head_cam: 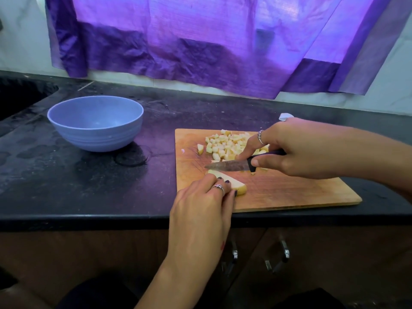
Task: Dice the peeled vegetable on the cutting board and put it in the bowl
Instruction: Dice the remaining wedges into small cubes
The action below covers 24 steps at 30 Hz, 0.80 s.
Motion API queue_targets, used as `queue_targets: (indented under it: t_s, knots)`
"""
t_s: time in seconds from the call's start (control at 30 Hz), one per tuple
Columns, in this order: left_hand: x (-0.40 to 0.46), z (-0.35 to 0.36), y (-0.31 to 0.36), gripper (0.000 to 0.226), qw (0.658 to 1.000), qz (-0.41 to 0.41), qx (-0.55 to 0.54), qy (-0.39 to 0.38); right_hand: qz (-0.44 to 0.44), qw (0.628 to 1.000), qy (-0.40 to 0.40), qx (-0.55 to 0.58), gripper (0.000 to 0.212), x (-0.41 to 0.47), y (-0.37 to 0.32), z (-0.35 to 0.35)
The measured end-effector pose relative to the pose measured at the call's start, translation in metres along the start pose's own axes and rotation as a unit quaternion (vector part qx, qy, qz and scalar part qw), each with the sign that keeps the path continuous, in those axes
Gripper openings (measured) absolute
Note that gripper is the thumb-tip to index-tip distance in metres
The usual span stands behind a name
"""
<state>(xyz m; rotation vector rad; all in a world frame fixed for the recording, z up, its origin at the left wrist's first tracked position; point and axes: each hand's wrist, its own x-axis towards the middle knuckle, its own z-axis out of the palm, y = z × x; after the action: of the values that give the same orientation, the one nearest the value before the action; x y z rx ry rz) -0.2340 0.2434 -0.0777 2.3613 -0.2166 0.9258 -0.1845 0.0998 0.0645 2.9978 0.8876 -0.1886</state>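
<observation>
A wooden cutting board (289, 192) lies on the dark counter. A pile of pale diced pieces (225, 144) sits at its far side. Near the front lies a flat slab of the peeled vegetable (239, 186), and the curled fingers of my left hand (205, 197) hold it down. My right hand (296, 148) grips the dark handle of a small knife (229, 165), index finger stretched along the blade's back. The blade lies level just beyond the slab, tip pointing left. An empty blue bowl (95, 122) stands to the left of the board.
A dark sink (20, 94) opens at the far left of the counter. A small white scrap (285, 116) lies behind the board. Purple cloth (200, 41) hangs on the back wall. Cabinet handles (285, 250) show below the counter edge.
</observation>
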Motion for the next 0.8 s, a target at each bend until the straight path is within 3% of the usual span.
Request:
queue_targets:
  t_s: [0.8]
  knots:
    - [0.0032,-0.0028,-0.0009,0.007,0.998,-0.056,-0.027,-0.029,0.007,1.000,0.003,-0.011,0.019,-0.0010,-0.0064,-0.0011]
